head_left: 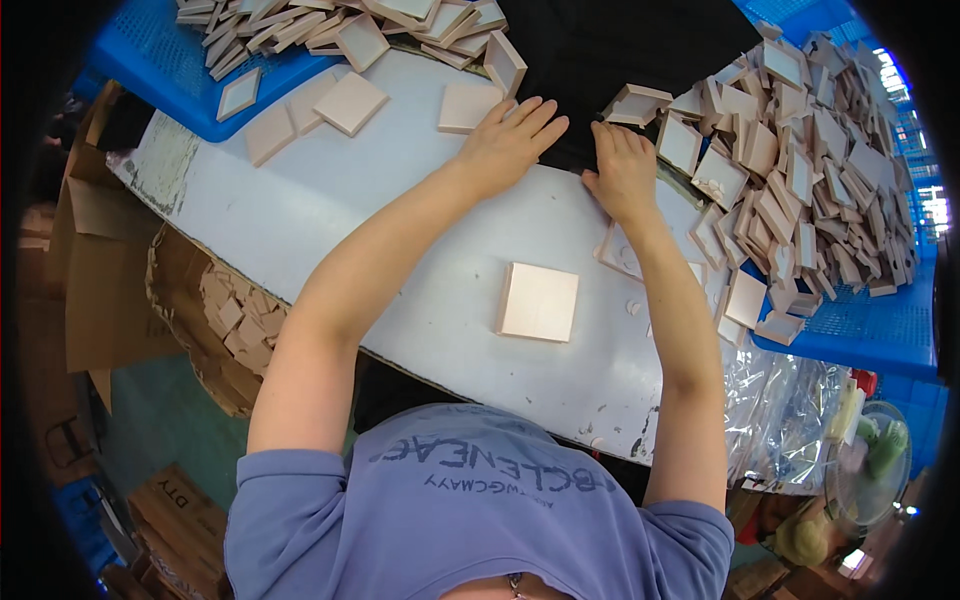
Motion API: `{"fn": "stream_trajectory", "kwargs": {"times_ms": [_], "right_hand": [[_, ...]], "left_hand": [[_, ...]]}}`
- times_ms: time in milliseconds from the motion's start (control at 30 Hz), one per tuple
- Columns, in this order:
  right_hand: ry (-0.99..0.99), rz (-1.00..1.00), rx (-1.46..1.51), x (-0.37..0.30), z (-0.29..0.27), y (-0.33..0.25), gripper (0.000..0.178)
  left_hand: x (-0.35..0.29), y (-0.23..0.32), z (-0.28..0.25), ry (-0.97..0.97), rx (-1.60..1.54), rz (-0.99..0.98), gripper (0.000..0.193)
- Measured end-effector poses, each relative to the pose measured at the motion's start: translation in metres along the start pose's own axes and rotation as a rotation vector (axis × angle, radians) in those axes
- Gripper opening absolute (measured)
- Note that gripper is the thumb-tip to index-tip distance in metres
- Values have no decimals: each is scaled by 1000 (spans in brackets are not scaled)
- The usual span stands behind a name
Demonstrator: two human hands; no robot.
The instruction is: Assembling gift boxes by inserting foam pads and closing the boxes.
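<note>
On the white tabletop (430, 280) in front of me lies a square pale pink box (538, 302), with neither hand on it. My left hand (510, 145) reaches to the far side, fingers stretched and slightly apart, beside a pale flat box (468, 107). Some of its fingertips lie over a black area (620, 50), which looks like dark cloth. My right hand (622, 175) is at the edge of that black area, thumb apart from the fingers, close to a small open box part (637, 103). Nothing shows in either hand.
A blue basket (150, 75) at far left and another blue basket (860, 335) at right hold heaped pale box parts. Loose pieces (350, 103) lie at the table's far left. A carton (190, 350) of pieces stands below left. Clear plastic bags (780, 410) lie at lower right.
</note>
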State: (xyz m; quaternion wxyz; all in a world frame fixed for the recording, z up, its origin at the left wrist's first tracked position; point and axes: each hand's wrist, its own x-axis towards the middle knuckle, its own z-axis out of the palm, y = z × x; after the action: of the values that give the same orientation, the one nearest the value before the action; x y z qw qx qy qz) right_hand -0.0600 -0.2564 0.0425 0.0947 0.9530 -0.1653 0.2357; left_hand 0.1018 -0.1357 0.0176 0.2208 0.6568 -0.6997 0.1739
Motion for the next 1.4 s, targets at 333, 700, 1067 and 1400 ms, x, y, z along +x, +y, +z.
{"fn": "stream_trajectory", "kwargs": {"times_ms": [333, 700, 1067, 1400], "right_hand": [[-138, 74, 248, -26, -42, 41, 65], [-164, 228, 191, -40, -48, 71, 22], [576, 480, 425, -58, -69, 24, 7], [-100, -303, 429, -105, -99, -82, 24]], "left_hand": [[2, 1, -10, -72, -19, -29, 61], [9, -57, -32, -579, 51, -338, 69], [-63, 20, -82, 166, -941, -244, 71], [-112, 103, -55, -109, -893, -304, 110]]}}
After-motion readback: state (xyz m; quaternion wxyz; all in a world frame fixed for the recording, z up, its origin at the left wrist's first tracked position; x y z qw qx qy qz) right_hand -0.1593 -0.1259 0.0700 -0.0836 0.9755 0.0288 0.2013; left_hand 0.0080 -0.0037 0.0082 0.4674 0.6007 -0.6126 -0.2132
